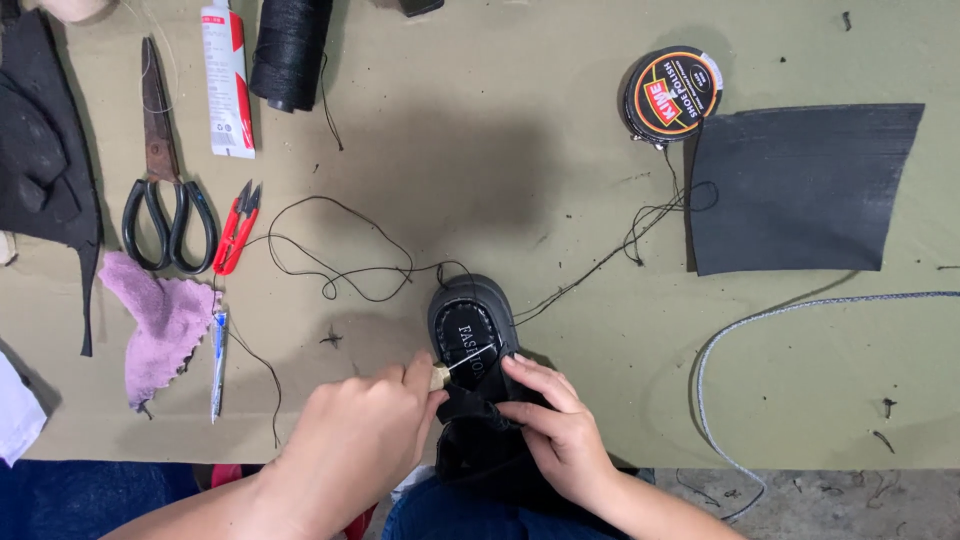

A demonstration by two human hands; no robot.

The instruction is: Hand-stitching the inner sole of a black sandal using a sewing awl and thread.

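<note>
— So what do the hands hold?
— Left hand (345, 440) is clenched on a wooden-handled awl (441, 375), its needle over the insole; right hand (560, 425) grips the small black shoe (475, 345) at the green table's (500, 130) near edge.
— Around them?
— Black thread (350, 265) trails away; rusty scissors (165, 170) and red snips (238, 225) lie well left

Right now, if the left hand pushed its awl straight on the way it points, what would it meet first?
The left hand points the awl right and slightly up across the shoe. Its tip already seems to be at the insole, so that comes first; the right hand's fingers lie just below that line. Depth is unclear.
</note>
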